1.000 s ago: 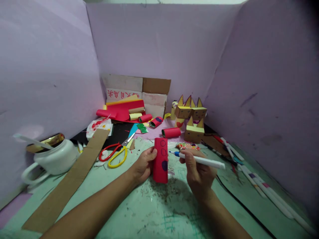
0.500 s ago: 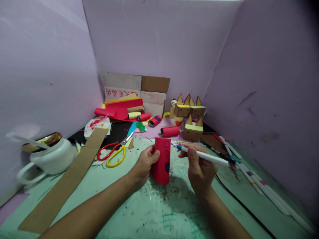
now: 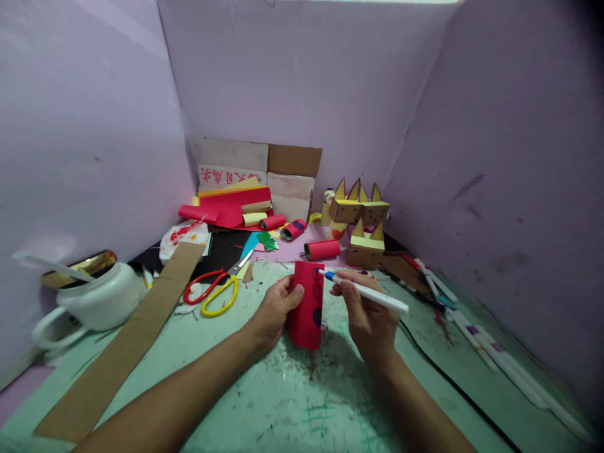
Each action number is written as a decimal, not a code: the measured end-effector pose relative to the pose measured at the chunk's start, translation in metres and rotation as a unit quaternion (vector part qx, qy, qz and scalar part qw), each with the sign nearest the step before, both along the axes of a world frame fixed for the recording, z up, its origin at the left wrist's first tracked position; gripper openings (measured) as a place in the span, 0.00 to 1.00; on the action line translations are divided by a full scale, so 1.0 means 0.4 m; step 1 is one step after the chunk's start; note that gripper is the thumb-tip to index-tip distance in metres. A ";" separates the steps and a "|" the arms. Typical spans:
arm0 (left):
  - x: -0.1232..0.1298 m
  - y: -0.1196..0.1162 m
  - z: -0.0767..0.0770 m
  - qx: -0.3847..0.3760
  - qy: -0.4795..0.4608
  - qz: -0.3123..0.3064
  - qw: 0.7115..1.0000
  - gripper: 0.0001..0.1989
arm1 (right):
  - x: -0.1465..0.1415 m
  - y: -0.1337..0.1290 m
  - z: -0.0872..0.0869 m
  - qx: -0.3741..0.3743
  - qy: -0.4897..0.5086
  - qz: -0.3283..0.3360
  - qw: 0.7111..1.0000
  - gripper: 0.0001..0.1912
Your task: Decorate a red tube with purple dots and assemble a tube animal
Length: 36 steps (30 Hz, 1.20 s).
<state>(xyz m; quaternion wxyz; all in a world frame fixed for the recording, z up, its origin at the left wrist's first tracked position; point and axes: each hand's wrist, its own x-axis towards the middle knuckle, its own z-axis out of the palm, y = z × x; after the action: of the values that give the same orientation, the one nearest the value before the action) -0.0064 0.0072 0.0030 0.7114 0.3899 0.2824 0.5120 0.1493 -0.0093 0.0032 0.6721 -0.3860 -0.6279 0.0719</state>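
My left hand (image 3: 276,311) grips a red paper piece (image 3: 304,321) by its left edge, thumb across the front, holding it upright above the green tabletop. Two outlined circles and a filled dark one run down its right side. Between the fingers of my right hand (image 3: 370,318) is a white marker (image 3: 377,296) with a blue collar. The marker's tip is at the top circle; whether it touches the paper is hard to tell.
Red-and-yellow scissors (image 3: 221,289) lie left of my hands, beside a long cardboard strip (image 3: 132,340) and a white teapot (image 3: 101,299). Behind are red rolls (image 3: 323,250) and cardboard boxes with pointed ears (image 3: 365,250). More markers (image 3: 509,371) and a black cord (image 3: 453,377) lie right.
My right hand has moved left with the marker, bringing its tip from beside the red paper to the top circle. My left hand and the paper have hardly moved.
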 end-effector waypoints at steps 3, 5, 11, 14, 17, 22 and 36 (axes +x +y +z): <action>0.001 0.000 -0.002 0.004 -0.001 -0.003 1.000 0.29 | 0.000 -0.001 0.002 0.006 -0.009 0.009 1.000 0.06; 0.000 -0.001 -0.002 0.000 0.001 -0.003 1.000 0.28 | -0.001 -0.003 0.004 0.006 -0.010 0.011 1.000 0.06; -0.002 0.003 -0.003 -0.004 -0.001 -0.004 1.000 0.30 | 0.000 -0.005 0.005 0.008 0.003 0.002 1.000 0.07; -0.001 0.005 -0.003 -0.003 -0.004 0.000 1.000 0.29 | -0.001 -0.001 0.003 0.007 -0.002 -0.002 1.000 0.06; -0.001 0.004 -0.002 -0.007 -0.006 -0.002 1.000 0.30 | -0.003 0.000 0.003 -0.001 -0.002 0.009 1.000 0.06; -0.001 0.002 -0.001 -0.005 -0.001 0.003 1.000 0.30 | 0.000 0.000 0.005 0.000 0.015 0.003 1.000 0.08; -0.002 0.003 0.002 0.000 0.005 -0.006 1.000 0.29 | -0.003 0.001 0.006 0.009 0.004 0.010 1.000 0.06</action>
<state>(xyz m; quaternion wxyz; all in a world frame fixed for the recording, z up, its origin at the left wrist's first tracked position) -0.0072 0.0084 0.0039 0.7128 0.3946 0.2838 0.5056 0.1483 -0.0089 0.0056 0.6771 -0.3734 -0.6298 0.0740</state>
